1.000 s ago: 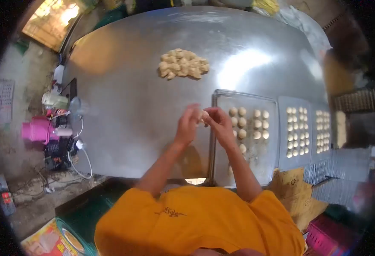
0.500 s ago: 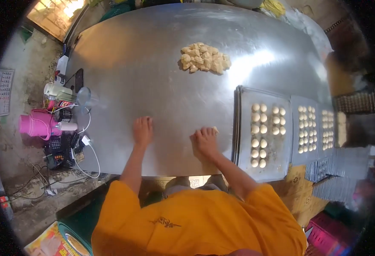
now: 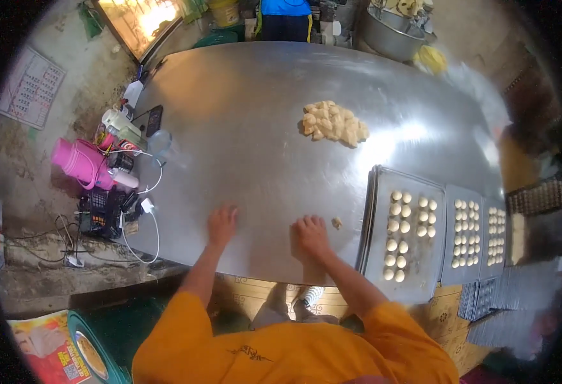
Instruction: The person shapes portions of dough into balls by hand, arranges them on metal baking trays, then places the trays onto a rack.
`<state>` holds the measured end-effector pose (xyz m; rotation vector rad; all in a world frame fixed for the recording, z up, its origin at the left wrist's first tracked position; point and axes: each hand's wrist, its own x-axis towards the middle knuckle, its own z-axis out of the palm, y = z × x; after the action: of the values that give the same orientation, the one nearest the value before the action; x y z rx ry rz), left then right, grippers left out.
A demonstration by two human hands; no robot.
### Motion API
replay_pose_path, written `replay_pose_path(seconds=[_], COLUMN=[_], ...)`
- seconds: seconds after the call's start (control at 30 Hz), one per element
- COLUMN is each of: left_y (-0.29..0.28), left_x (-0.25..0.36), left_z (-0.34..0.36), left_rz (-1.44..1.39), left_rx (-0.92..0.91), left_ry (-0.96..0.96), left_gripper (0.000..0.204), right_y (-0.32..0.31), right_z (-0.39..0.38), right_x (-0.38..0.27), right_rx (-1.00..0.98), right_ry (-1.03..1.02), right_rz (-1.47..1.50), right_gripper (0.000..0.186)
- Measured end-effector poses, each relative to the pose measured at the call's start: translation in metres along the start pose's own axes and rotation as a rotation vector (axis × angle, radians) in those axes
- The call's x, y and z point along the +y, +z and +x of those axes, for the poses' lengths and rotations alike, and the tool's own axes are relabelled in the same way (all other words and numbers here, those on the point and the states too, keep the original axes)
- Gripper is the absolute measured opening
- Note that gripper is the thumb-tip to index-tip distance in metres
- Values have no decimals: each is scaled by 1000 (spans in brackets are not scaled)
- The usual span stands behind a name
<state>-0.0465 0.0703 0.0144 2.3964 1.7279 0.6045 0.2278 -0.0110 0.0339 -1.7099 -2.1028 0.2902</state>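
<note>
My left hand [image 3: 222,225] is cupped palm-down on the metal table [image 3: 255,160], slightly blurred, with its fingers together. Level with it to the right, my right hand [image 3: 311,235] presses down in the same curled way. Whatever lies under either palm is hidden. Just right of my right hand, and apart from it, sits a small scrap of dough [image 3: 337,223]. Farther off on the table is a heap of cut dough pieces [image 3: 335,123]. Round dough balls [image 3: 394,225] stand in rows on a baking tray [image 3: 415,275] to the right.
More filled trays [image 3: 465,269] stand beyond the first one. Along the left edge are a pink jug [image 3: 79,163], a phone [image 3: 155,120], a white cable [image 3: 158,233] and a dark device with keys [image 3: 98,208]. A large metal bowl [image 3: 393,41] stands past the table's far edge.
The view has shifted, showing more beyond the far edge. The dough scrap, at my right fingertips before, now lies apart to their right. Both hands stay on the table.
</note>
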Motion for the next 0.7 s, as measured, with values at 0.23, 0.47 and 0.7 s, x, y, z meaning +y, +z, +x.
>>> replay_pose_path(seconds=[0.23, 0.47, 0.7], left_y=[7, -14, -6], left_x=[45, -32, 36], left_z=[-80, -1, -63], left_rz=[34, 55, -39], left_rx=[3, -30, 34], left_ry=[-207, -137, -272], left_gripper=[21, 19, 21], right_y=[17, 0, 51], right_z=[-56, 18, -34], right_x=[-35, 7, -22], right_rx=[-1, -267, 119], right_ry=[108, -107, -75], right_rz=[-88, -22, -140], right_gripper=[16, 25, 22])
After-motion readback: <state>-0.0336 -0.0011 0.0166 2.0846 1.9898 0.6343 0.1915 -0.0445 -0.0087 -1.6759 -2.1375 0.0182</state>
